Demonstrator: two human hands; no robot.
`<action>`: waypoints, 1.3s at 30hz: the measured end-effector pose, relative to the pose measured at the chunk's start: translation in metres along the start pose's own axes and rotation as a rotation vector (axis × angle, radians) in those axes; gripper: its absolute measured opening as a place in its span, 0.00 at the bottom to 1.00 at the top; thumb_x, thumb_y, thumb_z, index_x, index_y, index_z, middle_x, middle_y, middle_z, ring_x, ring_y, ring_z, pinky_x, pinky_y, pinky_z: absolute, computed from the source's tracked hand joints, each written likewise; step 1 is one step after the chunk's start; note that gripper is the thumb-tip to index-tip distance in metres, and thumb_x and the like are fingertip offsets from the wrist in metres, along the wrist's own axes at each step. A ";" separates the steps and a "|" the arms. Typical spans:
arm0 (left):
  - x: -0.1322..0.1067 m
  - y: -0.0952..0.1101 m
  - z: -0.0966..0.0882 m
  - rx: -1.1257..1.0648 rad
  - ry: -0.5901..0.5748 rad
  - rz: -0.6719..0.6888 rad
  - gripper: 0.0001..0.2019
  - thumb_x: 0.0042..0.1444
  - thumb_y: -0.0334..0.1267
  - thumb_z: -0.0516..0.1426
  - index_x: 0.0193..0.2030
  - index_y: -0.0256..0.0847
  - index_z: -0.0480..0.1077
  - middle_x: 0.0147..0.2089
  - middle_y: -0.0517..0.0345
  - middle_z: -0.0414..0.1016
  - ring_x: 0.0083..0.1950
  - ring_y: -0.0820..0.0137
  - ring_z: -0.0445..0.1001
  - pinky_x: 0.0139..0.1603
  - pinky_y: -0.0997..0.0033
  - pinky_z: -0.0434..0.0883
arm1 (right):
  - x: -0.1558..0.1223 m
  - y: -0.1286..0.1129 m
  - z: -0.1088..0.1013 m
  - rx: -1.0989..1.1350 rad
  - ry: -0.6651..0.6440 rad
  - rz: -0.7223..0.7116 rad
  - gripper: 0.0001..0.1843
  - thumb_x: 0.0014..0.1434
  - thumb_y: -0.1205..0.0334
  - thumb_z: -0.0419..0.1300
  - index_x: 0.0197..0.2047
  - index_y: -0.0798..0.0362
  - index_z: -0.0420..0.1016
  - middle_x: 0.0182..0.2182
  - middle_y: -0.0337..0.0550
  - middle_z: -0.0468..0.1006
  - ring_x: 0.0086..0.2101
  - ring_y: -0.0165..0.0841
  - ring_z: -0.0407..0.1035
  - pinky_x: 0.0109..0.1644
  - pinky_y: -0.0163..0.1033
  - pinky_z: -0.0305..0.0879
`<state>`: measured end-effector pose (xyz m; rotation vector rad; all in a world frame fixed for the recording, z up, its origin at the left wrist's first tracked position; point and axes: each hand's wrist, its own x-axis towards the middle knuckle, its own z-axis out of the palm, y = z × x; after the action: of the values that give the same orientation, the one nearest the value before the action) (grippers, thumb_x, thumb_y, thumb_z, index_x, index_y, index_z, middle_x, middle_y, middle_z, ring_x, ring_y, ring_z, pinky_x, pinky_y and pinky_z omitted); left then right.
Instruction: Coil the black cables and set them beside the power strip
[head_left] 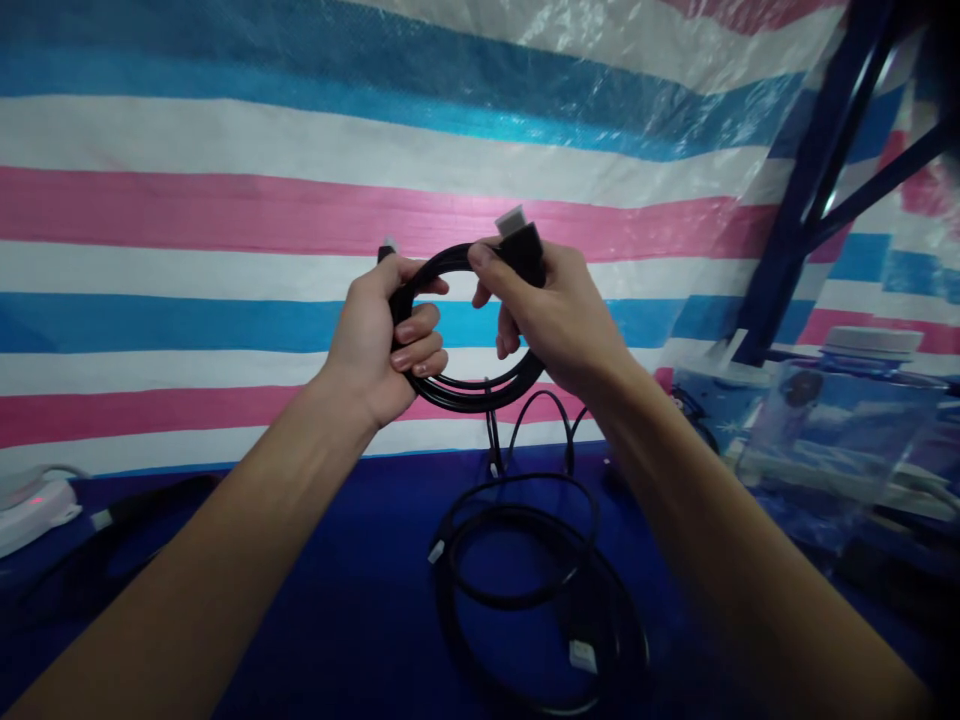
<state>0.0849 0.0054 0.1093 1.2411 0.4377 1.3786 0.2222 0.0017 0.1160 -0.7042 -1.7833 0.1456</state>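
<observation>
A coiled black cable (480, 400) is held up between my two hands, in front of the striped sheet. My left hand (386, 335) wraps its fingers round the left side of the coil, and a small plug end (386, 248) sticks up past the thumb. On the right side, my right hand (551, 295) grips the coil together with a wide black connector (523, 252), whose pale tip points up. Below the hands, another black cable (517, 600) lies in loose loops on the blue table (337, 600), with light-coloured plug ends showing.
A striped plastic sheet (225, 210) hangs behind the table. To the right stand a clear plastic container (832, 430) with a white lid and a dark blue metal frame (817, 170). At the left lie a white device (37, 510) with a red light and a dark cable (142, 510).
</observation>
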 end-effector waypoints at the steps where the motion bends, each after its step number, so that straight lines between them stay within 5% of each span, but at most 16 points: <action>1: -0.001 0.000 0.002 0.002 -0.018 0.008 0.11 0.57 0.38 0.47 0.26 0.39 0.62 0.11 0.70 0.43 0.09 0.82 0.41 0.11 0.79 0.46 | 0.000 0.000 -0.002 0.012 -0.022 0.001 0.15 0.61 0.54 0.51 0.28 0.55 0.63 0.20 0.35 0.64 0.14 0.19 0.56 0.14 0.26 0.50; 6: -0.003 0.002 0.003 0.125 -0.081 0.066 0.12 0.55 0.47 0.54 0.29 0.40 0.64 0.11 0.73 0.41 0.09 0.84 0.39 0.11 0.81 0.45 | -0.001 -0.003 -0.012 -0.064 -0.142 0.011 0.09 0.60 0.58 0.54 0.33 0.55 0.65 0.21 0.35 0.63 0.17 0.21 0.58 0.16 0.26 0.54; 8: -0.002 0.002 0.000 0.186 -0.114 0.061 0.10 0.54 0.43 0.56 0.29 0.39 0.65 0.12 0.73 0.42 0.09 0.85 0.41 0.11 0.82 0.45 | -0.002 -0.004 -0.013 -0.195 -0.216 0.018 0.04 0.57 0.65 0.56 0.38 0.55 0.67 0.25 0.37 0.66 0.19 0.22 0.60 0.17 0.27 0.56; 10: 0.000 0.001 -0.002 0.192 -0.114 0.054 0.08 0.53 0.38 0.56 0.27 0.37 0.65 0.12 0.72 0.44 0.10 0.85 0.42 0.11 0.82 0.46 | -0.001 -0.003 -0.012 -0.238 -0.266 0.005 0.10 0.55 0.69 0.57 0.43 0.54 0.67 0.30 0.39 0.68 0.22 0.23 0.63 0.19 0.27 0.60; 15: 0.001 -0.003 -0.002 0.059 -0.010 0.075 0.08 0.54 0.35 0.55 0.26 0.37 0.62 0.14 0.72 0.43 0.10 0.85 0.42 0.10 0.82 0.46 | 0.001 0.005 -0.004 0.025 -0.108 -0.013 0.10 0.60 0.61 0.55 0.45 0.52 0.66 0.29 0.37 0.69 0.19 0.22 0.62 0.20 0.28 0.62; 18: -0.002 -0.001 -0.007 0.087 -0.198 -0.034 0.11 0.56 0.37 0.55 0.24 0.38 0.61 0.14 0.71 0.46 0.09 0.87 0.43 0.09 0.84 0.48 | 0.000 0.008 -0.003 -0.068 -0.048 -0.024 0.15 0.58 0.51 0.56 0.29 0.55 0.67 0.18 0.34 0.63 0.16 0.22 0.58 0.16 0.28 0.53; 21: -0.009 0.004 -0.013 0.086 -0.450 -0.250 0.18 0.56 0.40 0.55 0.18 0.38 0.58 0.12 0.71 0.45 0.08 0.86 0.41 0.08 0.84 0.50 | -0.003 0.009 -0.006 -0.036 -0.163 0.012 0.21 0.57 0.47 0.56 0.22 0.56 0.65 0.15 0.34 0.60 0.15 0.21 0.57 0.15 0.28 0.51; 23: -0.013 0.007 -0.013 0.082 -0.506 -0.280 0.22 0.56 0.43 0.55 0.15 0.38 0.54 0.10 0.70 0.43 0.08 0.86 0.40 0.08 0.83 0.51 | -0.004 0.007 -0.009 0.144 -0.252 0.065 0.21 0.56 0.47 0.57 0.23 0.56 0.66 0.14 0.32 0.59 0.14 0.21 0.57 0.16 0.28 0.54; 28: -0.012 0.008 -0.001 0.115 -0.207 -0.041 0.25 0.57 0.41 0.53 0.13 0.39 0.47 0.09 0.70 0.42 0.07 0.85 0.42 0.08 0.82 0.49 | -0.003 -0.004 -0.013 0.582 -0.363 0.334 0.12 0.57 0.57 0.59 0.29 0.56 0.68 0.11 0.25 0.47 0.11 0.18 0.42 0.13 0.27 0.46; 31: -0.007 0.004 0.004 0.080 -0.042 0.098 0.19 0.53 0.39 0.58 0.16 0.38 0.55 0.11 0.71 0.48 0.09 0.84 0.48 0.10 0.82 0.55 | 0.000 -0.012 -0.013 0.616 -0.245 0.436 0.08 0.57 0.64 0.58 0.28 0.56 0.66 0.11 0.25 0.44 0.12 0.18 0.36 0.12 0.27 0.38; 35: -0.006 0.001 0.009 -0.067 -0.009 0.177 0.08 0.58 0.35 0.52 0.28 0.37 0.65 0.19 0.67 0.65 0.20 0.82 0.68 0.25 0.83 0.69 | 0.005 -0.013 -0.011 0.639 0.109 0.420 0.09 0.60 0.64 0.53 0.27 0.55 0.64 0.12 0.25 0.41 0.12 0.20 0.36 0.13 0.27 0.42; 39: -0.013 0.004 0.015 -0.075 -0.052 0.099 0.20 0.61 0.46 0.49 0.20 0.39 0.56 0.11 0.70 0.52 0.11 0.82 0.56 0.21 0.79 0.67 | 0.004 -0.004 -0.013 0.482 -0.018 0.374 0.06 0.56 0.64 0.56 0.29 0.56 0.67 0.12 0.28 0.50 0.13 0.21 0.48 0.17 0.29 0.55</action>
<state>0.0921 -0.0129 0.1126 1.2482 0.2892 1.4296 0.2318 -0.0028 0.1255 -0.6724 -1.5318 0.8063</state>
